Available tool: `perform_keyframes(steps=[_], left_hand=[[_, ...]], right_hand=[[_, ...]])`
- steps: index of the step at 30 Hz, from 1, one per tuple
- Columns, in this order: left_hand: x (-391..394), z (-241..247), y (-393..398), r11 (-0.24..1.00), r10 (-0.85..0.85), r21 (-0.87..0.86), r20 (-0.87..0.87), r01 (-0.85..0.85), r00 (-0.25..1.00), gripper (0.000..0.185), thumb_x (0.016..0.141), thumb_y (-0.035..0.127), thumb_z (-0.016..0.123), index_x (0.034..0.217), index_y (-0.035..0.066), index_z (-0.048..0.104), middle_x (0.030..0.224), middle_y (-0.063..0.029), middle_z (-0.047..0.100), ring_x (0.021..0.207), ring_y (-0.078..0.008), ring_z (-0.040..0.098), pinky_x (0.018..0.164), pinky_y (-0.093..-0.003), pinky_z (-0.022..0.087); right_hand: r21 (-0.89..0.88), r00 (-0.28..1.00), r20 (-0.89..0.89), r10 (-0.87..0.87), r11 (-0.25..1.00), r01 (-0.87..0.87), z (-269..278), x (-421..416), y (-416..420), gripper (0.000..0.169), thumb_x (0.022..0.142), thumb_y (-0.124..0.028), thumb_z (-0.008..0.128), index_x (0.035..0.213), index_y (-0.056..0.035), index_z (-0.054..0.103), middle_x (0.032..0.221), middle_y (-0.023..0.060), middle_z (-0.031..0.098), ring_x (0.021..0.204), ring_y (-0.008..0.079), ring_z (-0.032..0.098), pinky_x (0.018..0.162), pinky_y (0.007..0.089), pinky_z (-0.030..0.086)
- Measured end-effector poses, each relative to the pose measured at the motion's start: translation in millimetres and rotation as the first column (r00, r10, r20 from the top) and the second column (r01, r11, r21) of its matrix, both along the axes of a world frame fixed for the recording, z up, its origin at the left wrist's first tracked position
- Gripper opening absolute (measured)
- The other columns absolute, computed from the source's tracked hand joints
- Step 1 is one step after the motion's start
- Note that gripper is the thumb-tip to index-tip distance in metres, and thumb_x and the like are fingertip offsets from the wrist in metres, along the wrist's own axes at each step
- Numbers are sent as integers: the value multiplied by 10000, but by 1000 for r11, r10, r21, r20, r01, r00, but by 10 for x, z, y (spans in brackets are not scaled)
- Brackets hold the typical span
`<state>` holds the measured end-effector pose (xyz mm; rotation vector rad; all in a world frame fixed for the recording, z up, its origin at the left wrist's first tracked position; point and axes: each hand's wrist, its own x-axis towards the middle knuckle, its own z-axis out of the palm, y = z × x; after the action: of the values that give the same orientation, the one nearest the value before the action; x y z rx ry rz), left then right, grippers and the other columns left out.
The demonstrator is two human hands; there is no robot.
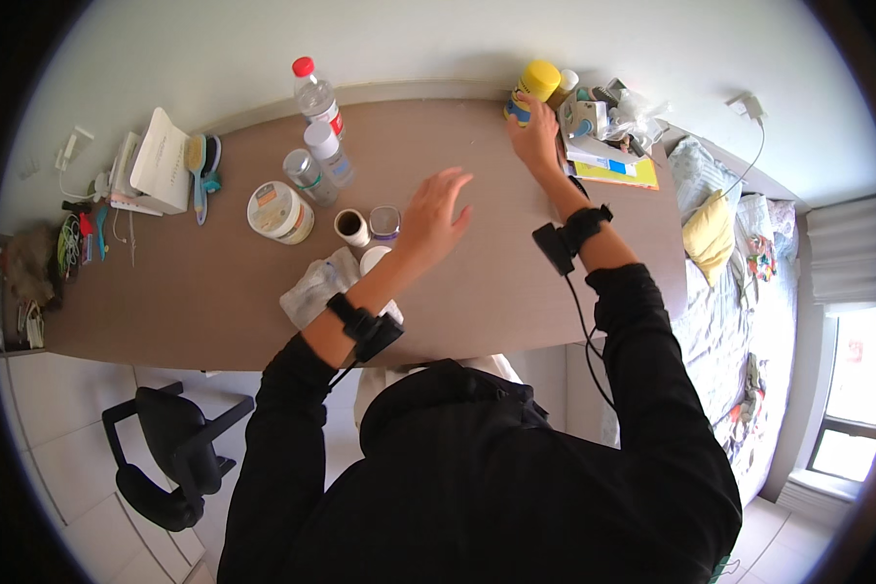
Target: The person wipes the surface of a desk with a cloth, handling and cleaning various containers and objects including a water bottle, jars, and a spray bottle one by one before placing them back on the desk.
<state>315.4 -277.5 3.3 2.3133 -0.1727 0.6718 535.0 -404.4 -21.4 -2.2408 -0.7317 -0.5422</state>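
My right hand [534, 140] is at the back of the desk, its fingers over the front of a yellow canister [541, 77] with a blue lower part. Whether they grip it or only touch it is unclear. A small white-capped bottle [567, 80] stands just to the canister's right. Over the middle of the desk my left hand [432, 219] hovers with nothing in it, fingers reaching forward and thumb apart. Left of that hand are a small clear container [385, 221] and a lint-roller-like roll [352, 227]. A white round lid or jar [374, 258] is partly hidden behind my left forearm.
A crumpled white cloth [320, 286], a large tub [281, 212], a silver-capped bottle [311, 177], a white-capped bottle [329, 154] and a red-capped water bottle [316, 95] stand on the left. Hairbrushes [196, 164] lie farther left. A cluttered bin [584, 131] stands at back right.
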Motion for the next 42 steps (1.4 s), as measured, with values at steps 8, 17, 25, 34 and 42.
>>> perform_keyframes(steps=[8, 17, 25, 34, 42], left_hand=[[978, -150, -390, 991, 77, -106, -27, -79, 997, 397, 808, 136, 607, 1173, 57, 472, 1199, -143, 503, 1119, -325, 476, 934, -397, 409], [1113, -222, -207, 971, 116, -195, -125, -139, 985, 383, 804, 155, 621, 1154, 52, 503, 1166, -138, 532, 1116, -320, 484, 946, -391, 397], [823, -111, -244, 991, 98, -85, -31, -100, 995, 694, 713, 199, 736, 1290, 60, 376, 1192, -179, 516, 1111, -328, 494, 947, -403, 395], [42, -354, -454, 849, -414, -498, -419, 177, 808, 805, 652, 132, 796, 1300, 79, 321, 1196, -156, 533, 1095, -317, 536, 899, -378, 442], [-118, -570, -649, 806, -508, -534, -404, 255, 761, 762, 670, 94, 785, 1296, 120, 352, 1203, -131, 538, 1094, -289, 541, 903, -365, 442]], right_hand=[[-603, 993, 82, -81, 790, 115, 396, 917, -104, 882, 701, -438, 703, 1406, -148, 259, 1405, 150, 319, 1345, 331, 193, 1047, 540, 161], [-763, 986, 82, 147, 646, -33, 546, 1102, -186, 747, 633, -438, 756, 1244, -150, 440, 1155, 114, 509, 1183, 278, 381, 1000, 520, 194], [-479, 928, 68, 367, 828, -292, 804, -322, -413, 683, 608, -327, 767, 1201, -158, 475, 1119, 120, 482, 1097, 305, 407, 963, 452, 279], [-461, 902, -130, 412, 780, -423, 790, -1519, -736, 624, 623, -348, 756, 1147, -141, 488, 1023, 117, 467, 1012, 294, 431, 913, 412, 317], [-480, 905, -240, 353, 767, -426, 574, -1785, -982, 681, 621, -374, 774, 1182, -143, 467, 1058, 112, 447, 1017, 294, 424, 909, 412, 329]])
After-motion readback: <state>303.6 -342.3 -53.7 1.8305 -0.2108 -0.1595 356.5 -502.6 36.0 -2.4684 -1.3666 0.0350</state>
